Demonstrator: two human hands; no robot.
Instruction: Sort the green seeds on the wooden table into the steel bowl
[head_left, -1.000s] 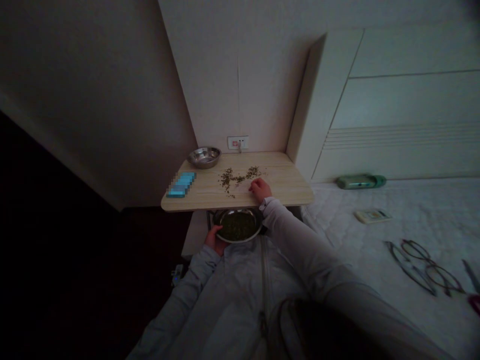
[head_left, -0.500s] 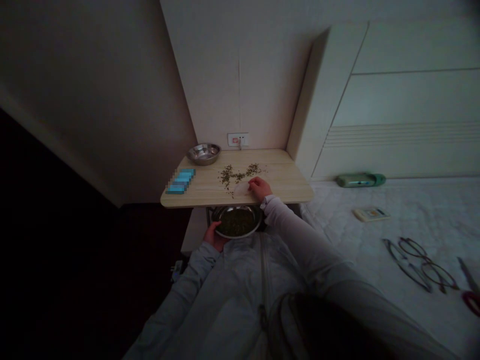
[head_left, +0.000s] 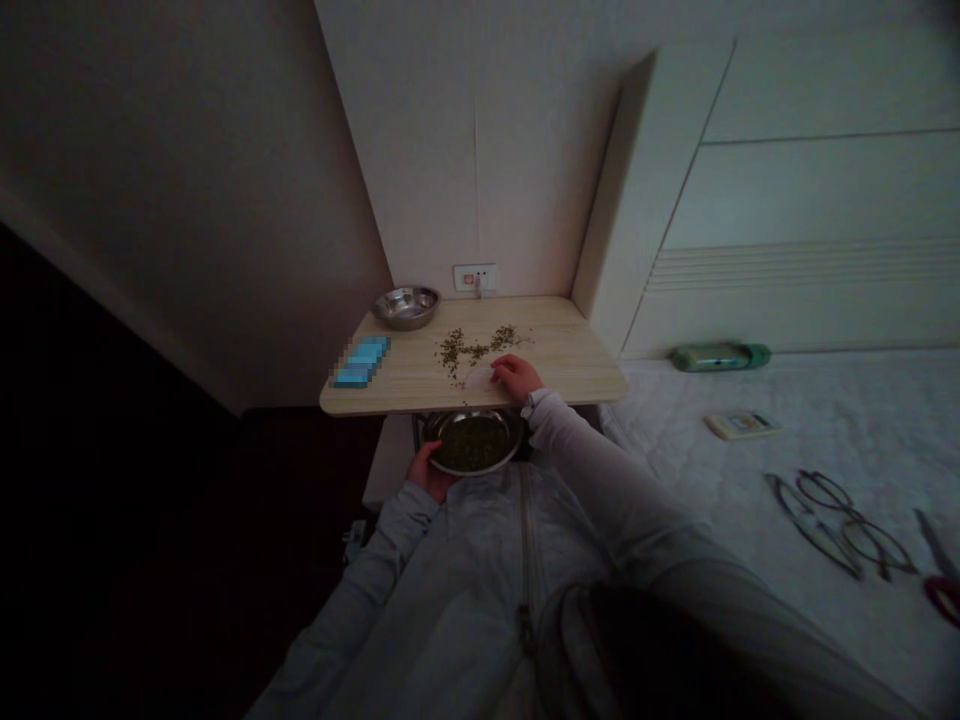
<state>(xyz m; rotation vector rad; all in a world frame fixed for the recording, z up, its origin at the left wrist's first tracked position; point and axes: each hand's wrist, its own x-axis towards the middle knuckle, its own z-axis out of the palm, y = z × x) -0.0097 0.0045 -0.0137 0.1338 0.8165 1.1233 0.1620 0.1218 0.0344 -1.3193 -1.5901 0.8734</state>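
Observation:
My left hand is closed on the rim of a metal bowl, held just under the table's front edge. Inside lies a mass of small dark-green grains. Above the front of the wooden tabletop, my right hand pinches a thin, pale, see-through sheet whose exact kind I cannot make out. The sheet's edge rests near the tabletop, beside loose greenish grains scattered in uneven patches. A few grains lie close to the front edge, over the bowl.
A second metal bowl stands at the tabletop's back left, with a blurred blue phone-like object before it. On the bed lie a green bottle, a small pale box, glasses and red-handled scissors.
My right hand and the pale sheet have shifted very slightly left. Some grains near the front edge have moved a little closer to it. My left hand keeps the bowl in place.

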